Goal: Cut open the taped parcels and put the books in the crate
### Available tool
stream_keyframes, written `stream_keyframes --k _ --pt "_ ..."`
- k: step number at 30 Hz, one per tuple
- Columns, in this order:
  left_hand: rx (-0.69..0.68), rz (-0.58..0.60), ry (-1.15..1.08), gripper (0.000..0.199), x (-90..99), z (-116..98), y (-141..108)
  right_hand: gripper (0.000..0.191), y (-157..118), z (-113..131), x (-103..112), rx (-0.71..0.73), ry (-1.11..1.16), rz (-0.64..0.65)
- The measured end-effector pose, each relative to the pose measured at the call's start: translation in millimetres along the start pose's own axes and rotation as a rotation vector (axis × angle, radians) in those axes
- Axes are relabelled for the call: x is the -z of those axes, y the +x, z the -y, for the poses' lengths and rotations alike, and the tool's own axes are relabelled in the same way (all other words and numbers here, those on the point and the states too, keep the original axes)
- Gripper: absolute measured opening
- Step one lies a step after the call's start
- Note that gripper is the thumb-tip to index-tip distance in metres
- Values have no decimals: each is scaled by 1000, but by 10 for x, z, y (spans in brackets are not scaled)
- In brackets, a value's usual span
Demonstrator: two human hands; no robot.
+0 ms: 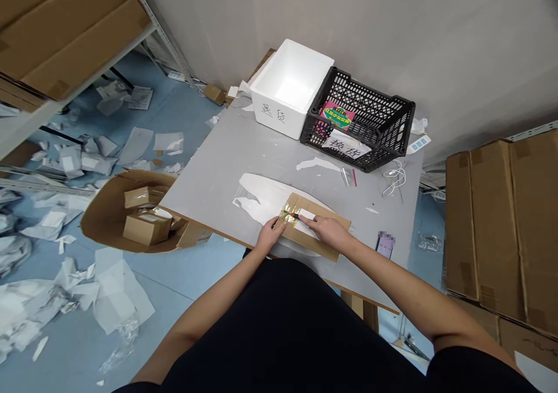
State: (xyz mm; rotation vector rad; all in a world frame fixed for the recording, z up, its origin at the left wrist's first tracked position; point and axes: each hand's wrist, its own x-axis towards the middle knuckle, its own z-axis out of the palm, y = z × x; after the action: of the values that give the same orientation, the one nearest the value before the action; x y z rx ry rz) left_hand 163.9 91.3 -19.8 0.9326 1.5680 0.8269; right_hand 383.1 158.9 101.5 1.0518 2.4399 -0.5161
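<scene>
A flat brown cardboard box (314, 243) lies at the front of the grey table, with shiny clear tape across its left end and a white label on top. My left hand (271, 233) grips the box's near left corner, fingers closed along its edge. In my right hand (330, 231) is a small black and red box cutter (295, 215), forefinger stretched along it. Its tip is at the taped end; the blade itself is too small to make out. Under the box spreads a torn white sheet (257, 190).
At the back of the table (213, 178) stand a white foam box (279, 117) and a black plastic crate (370, 114). A phone (385, 245) lies right, near a white cable (394, 175). A large carton (102, 218) holding small boxes stands left, amid floor litter.
</scene>
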Motion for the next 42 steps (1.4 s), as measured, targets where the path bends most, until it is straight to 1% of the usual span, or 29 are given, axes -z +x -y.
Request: stream_keyframes --k 6,13,20,29,32,36,42 --pt "8 -7 -5 51 -2 15 12 75 3 -43 -75 25 8 -37" --pt "3 -31 9 51 -13 41 11 68 9 -95 -170 32 -6 -64" --pt "29 -53 19 49 -20 7 -6 61 -24 -154 -255 19 22 -73" --pt "14 -24 15 51 -16 33 16 70 -77 -242 -321 23 -52 -47" --pt "14 -26 17 51 -22 37 24 70 -101 -236 -329 4 -50 -24" --pt "10 -35 25 52 -32 55 35 74 -166 -215 -320 -21 -47 -16" --pt "23 -43 48 53 -26 83 52 70 -309 -297 -318 -28 -73 -11"
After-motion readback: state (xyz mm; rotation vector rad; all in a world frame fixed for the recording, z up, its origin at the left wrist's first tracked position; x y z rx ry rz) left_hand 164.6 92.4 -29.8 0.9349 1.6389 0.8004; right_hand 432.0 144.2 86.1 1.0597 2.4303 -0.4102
